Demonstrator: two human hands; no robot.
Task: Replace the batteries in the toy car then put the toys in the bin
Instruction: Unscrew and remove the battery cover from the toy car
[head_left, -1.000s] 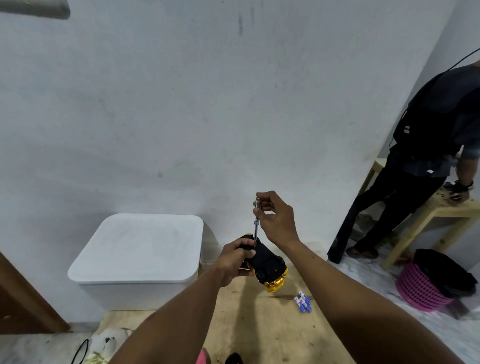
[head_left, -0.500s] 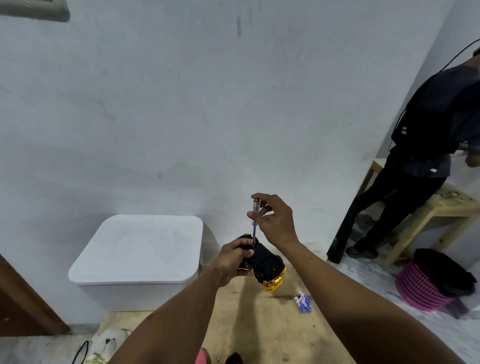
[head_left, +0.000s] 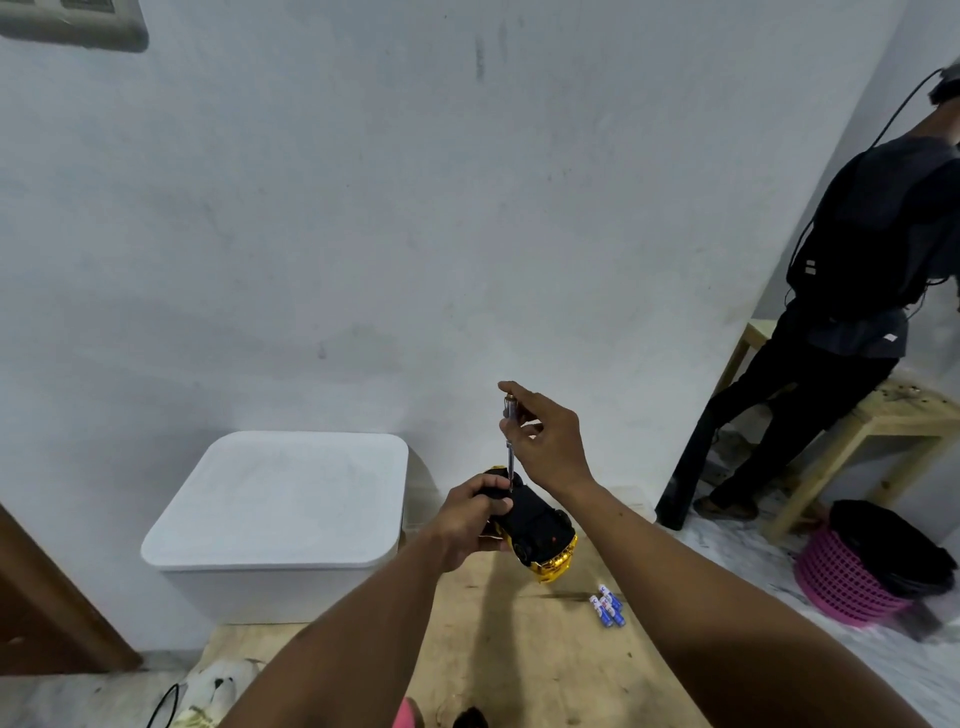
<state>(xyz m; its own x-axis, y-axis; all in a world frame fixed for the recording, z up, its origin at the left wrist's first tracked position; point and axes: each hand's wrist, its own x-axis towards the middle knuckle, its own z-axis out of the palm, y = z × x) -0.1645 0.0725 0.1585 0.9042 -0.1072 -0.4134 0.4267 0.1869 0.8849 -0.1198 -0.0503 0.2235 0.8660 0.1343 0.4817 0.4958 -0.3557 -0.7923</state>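
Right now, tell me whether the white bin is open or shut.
Shut. The white bin has its lid sitting flat over the whole top, with no gap showing along the rim.

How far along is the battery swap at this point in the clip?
Early. Nothing looks finished. In hand: the left hand holds the toy car underside up, and the right hand sets a screwdriver upright against it, probably working the battery cover screw. Left: the batteries lie on the wooden board, and the white bin has its lid on.
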